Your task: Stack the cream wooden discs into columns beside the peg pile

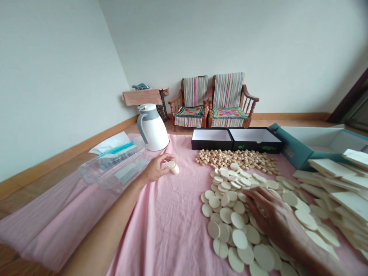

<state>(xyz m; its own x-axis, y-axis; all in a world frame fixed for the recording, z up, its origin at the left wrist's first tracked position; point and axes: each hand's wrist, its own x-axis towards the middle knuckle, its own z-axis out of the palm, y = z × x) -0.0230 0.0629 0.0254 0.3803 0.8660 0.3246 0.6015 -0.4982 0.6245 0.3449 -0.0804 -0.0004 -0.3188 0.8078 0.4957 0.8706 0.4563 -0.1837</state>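
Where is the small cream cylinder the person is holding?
In the head view, the small cream cylinder sits at the fingertips of the left hand, above the pink cloth, with a white jug behind and cream discs to its right.

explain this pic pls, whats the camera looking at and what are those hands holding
This is one picture from a camera worn on a person's head, looking down at their own bare hands; there is no machine. The left hand pinches a small pale cylinder, perhaps a stack of discs. The right hand rests on a spread of flat pale discs. These lie on a pink cloth, with small round pieces, a black box and a white jug beyond.
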